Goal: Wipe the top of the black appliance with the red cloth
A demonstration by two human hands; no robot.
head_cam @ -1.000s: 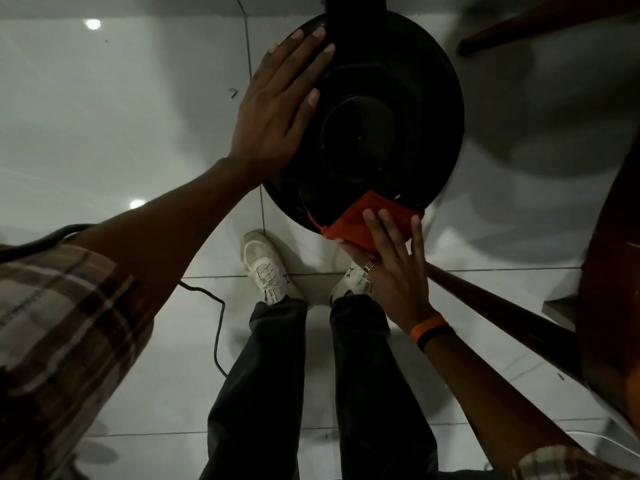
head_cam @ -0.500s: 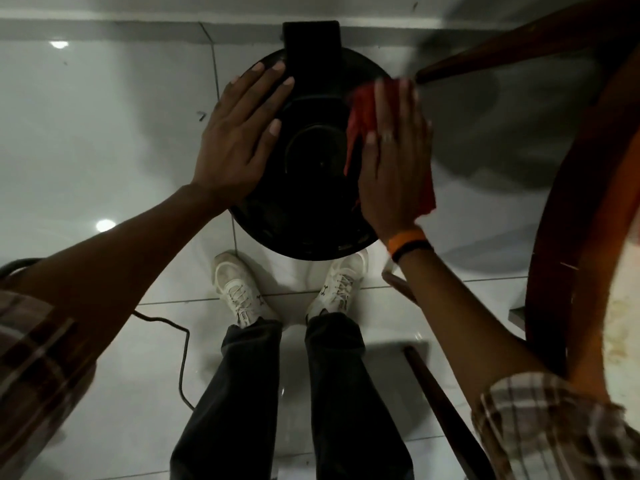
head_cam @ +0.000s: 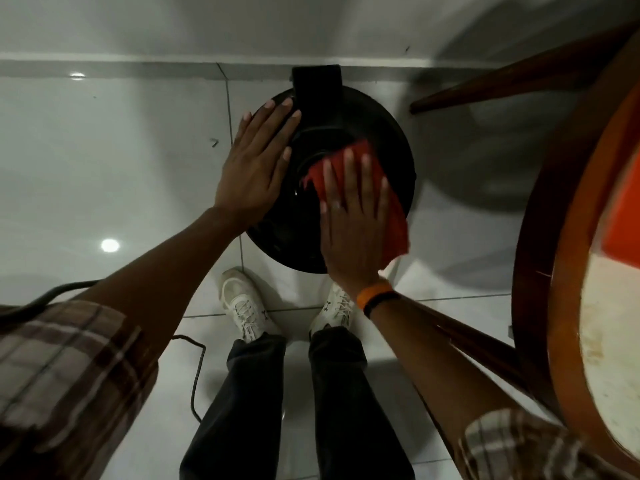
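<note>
The black appliance (head_cam: 381, 133) is round-topped, seen from above, standing on the white tile floor close to the wall. My left hand (head_cam: 254, 168) lies flat with fingers spread on its left rim. My right hand (head_cam: 353, 216) presses flat on the red cloth (head_cam: 394, 216), which is spread over the right and near part of the top. Part of the cloth sticks out beyond my palm at the right edge. The middle of the lid is partly hidden by both hands.
A round wooden table (head_cam: 540, 237) with dark legs (head_cam: 512, 81) stands close on the right. A black cable (head_cam: 197, 375) runs over the floor at the left. My feet in white shoes (head_cam: 242, 306) stand just in front of the appliance.
My right hand with the cloth went from the near rim to the far right of the top, then slid back toward me over the right side. The left hand stayed on the left rim.
</note>
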